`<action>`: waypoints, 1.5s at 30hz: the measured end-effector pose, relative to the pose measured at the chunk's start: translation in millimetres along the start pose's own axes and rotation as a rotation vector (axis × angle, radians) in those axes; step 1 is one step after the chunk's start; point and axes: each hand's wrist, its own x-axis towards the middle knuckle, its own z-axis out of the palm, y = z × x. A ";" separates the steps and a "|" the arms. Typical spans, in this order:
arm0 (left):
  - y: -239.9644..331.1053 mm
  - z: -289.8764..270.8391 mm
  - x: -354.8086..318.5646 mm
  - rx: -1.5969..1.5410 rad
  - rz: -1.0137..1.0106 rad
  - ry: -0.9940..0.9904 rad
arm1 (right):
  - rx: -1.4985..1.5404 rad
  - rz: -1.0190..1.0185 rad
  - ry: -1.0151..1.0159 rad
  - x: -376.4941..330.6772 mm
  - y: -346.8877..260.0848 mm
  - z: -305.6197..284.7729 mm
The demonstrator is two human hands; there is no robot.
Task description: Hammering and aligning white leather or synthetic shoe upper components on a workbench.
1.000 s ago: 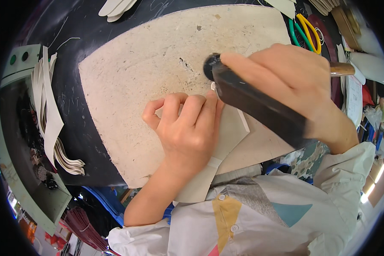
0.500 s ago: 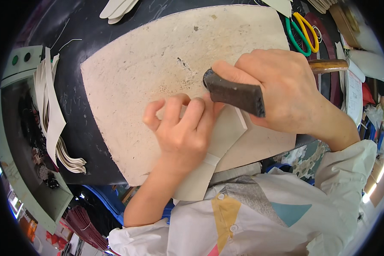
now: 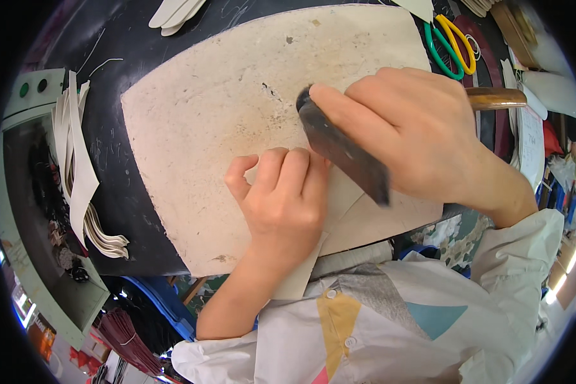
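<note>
My right hand (image 3: 422,134) is wrapped round a hammer with a dark metal head (image 3: 342,147); its brown wooden handle (image 3: 498,98) sticks out beyond the hand to the right. The head is tilted over a cream sheet piece (image 3: 299,281), close by the fingertips of my left hand (image 3: 281,198). That hand is closed, with bent fingers pressing on the piece, which runs beneath it and hangs over the near edge of the pale board (image 3: 205,109). Both hands hide much of the piece, and I cannot tell whether the hammer touches it.
Scissors with green and yellow handles (image 3: 453,48) lie at the far right. Stacked cream strips (image 3: 77,166) stand at the left beside a grey-green machine housing (image 3: 35,102). More cream pieces (image 3: 176,13) rest on the black tabletop (image 3: 118,166) at the back.
The hammer head has turned, its near end swinging down and slightly left. My left hand has shifted a little right and nearer to me, covering more of the cream piece.
</note>
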 end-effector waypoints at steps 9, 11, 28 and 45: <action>8.8 -3.4 -8.8 0.047 0.003 -0.003 | 0.021 0.032 0.033 -8.8 -6.7 4.0; 9.2 -10.2 -4.9 0.051 0.035 -0.055 | 0.041 0.045 0.033 -12.1 -12.9 -3.1; 1.0 -77.0 -22.0 -0.351 -0.615 -0.106 | 0.089 0.308 0.282 -39.0 12.0 8.8; 2.7 16.9 55.2 -0.372 -0.147 -0.149 | -0.078 0.353 0.394 -56.9 39.4 -15.3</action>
